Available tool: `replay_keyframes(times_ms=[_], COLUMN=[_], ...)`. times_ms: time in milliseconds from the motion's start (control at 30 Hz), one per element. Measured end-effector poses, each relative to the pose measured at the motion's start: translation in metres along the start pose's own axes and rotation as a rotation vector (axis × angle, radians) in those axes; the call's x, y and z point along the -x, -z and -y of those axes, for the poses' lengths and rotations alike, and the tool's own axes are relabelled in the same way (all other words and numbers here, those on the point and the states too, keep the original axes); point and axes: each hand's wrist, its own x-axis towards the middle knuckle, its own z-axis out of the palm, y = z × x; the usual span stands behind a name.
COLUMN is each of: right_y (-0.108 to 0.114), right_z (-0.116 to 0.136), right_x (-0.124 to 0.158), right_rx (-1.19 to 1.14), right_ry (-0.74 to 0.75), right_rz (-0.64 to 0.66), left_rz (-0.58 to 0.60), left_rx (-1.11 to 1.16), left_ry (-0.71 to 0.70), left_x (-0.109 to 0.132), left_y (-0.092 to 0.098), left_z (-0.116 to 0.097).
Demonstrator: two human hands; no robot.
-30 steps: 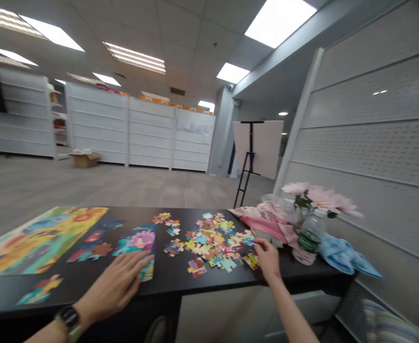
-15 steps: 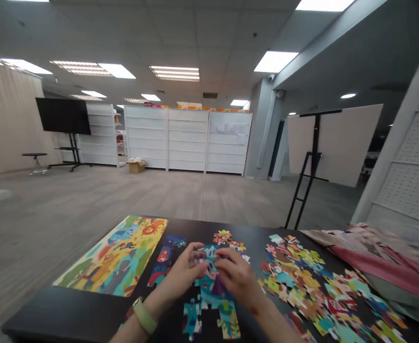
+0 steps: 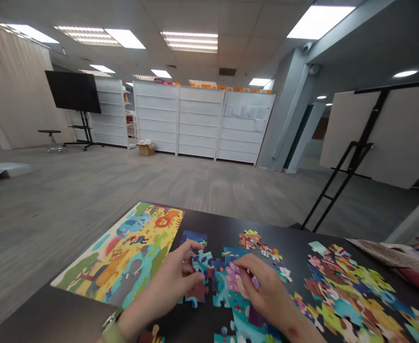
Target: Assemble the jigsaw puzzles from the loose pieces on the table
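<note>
On the black table (image 3: 52,314) lies a partly joined cluster of colourful jigsaw pieces (image 3: 227,286). My left hand (image 3: 168,283) rests on its left side, fingers curled and pinching a teal piece (image 3: 199,261). My right hand (image 3: 266,293) presses down on the cluster's right side, fingertips on a purple-and-teal section. A small group of dark blue pieces (image 3: 194,237) lies just beyond my left hand. A printed picture sheet (image 3: 127,252) with animals lies flat at the left.
A heap of loose puzzle pieces (image 3: 345,295) covers the table's right side, with a small clump (image 3: 255,240) further back. Folded pink cloth (image 3: 409,262) lies at the far right. Behind stand an easel (image 3: 352,152), white shelving (image 3: 198,124) and a TV stand (image 3: 74,93).
My right hand came over from the loose heap at the right to the joined cluster, and both hands now work on it. The camera has turned left and dropped closer.
</note>
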Motion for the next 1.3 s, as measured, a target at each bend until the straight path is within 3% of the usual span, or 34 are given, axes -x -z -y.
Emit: replay_keyframes(times_ms=[167, 400, 600, 833, 933, 1100, 1300], right_y=[-0.001, 0.000, 0.000, 0.002, 0.004, 0.004, 0.005], right_z=[-0.004, -0.015, -0.028, -0.033, -0.034, -0.034, -0.033], right_x=[0.000, -0.002, -0.002, -0.002, -0.002, 0.000, -0.001], right_rx=[-0.016, 0.000, 0.037, 0.007, 0.011, 0.013, 0.003], right_ry=[-0.051, -0.098, -0.158, -0.196, -0.204, -0.216, -0.218], right_rz=[0.071, 0.059, 0.012, -0.005, -0.007, -0.024, -0.009], left_rz=[0.006, -0.130, -0.249, -0.228, -0.165, 0.016, 0.108], left_rx=[0.225, 0.327, 0.309, 0.243, 0.115, -0.326, -0.615], left_ry=[0.046, 0.095, 0.046, 0.027, 0.027, 0.085, -0.024], left_x=[0.007, 0.021, 0.028, 0.040, 0.049, 0.072, 0.090], left_y=[0.009, 0.021, 0.023, 0.020, 0.015, 0.008, 0.007], left_z=[0.001, 0.005, 0.009, 0.006, 0.000, -0.001, 0.004])
